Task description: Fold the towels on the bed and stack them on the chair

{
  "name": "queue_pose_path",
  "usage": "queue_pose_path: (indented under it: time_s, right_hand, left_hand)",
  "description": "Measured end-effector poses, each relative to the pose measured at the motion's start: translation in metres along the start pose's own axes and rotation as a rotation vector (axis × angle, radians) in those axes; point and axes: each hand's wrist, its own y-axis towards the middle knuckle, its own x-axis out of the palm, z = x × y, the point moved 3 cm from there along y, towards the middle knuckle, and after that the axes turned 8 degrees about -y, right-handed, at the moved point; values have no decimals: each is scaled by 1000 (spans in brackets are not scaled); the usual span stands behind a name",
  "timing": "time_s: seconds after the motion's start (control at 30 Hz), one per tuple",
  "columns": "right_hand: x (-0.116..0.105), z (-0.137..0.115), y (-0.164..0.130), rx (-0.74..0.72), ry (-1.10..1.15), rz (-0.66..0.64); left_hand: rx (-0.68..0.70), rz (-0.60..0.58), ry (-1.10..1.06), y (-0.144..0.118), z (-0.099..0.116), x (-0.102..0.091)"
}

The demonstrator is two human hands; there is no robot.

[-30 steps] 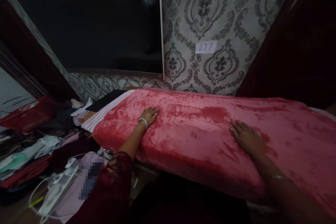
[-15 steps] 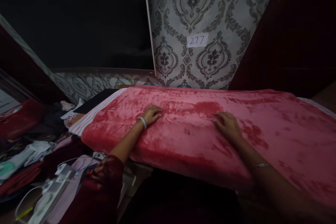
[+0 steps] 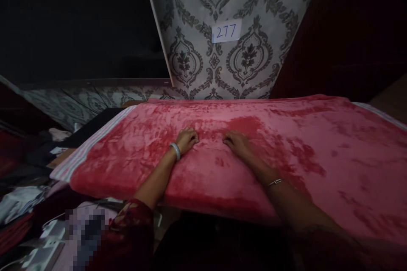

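Two flat hands, left hand and right hand, on plush red blanket.

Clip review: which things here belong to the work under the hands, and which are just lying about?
In hand:
- red plush blanket, spread flat
- left hand, palm down on it
- right hand, palm down on it

Lying about:
- paper label 277 on the wallpaper
- heap of clothes at left
- white cabled device, lower left

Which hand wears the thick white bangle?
The left hand: its white bangle is broad, while the right hand wears only a thin metal one.
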Motion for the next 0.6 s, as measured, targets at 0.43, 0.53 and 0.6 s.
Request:
queue_pose_path:
  time_s: [0.43,0.53,0.6]
  right_hand:
    - [-4,-44,15,-168,-51,62]
    - [4,-57,28,-140,-89,53]
    - [11,-63,31,-126,-104,56]
  left_hand:
    - [104,242,143,-7,17,-13]
    - [124,271,167,-8,17,-13]
    - [140,267,181,-8,18,-10]
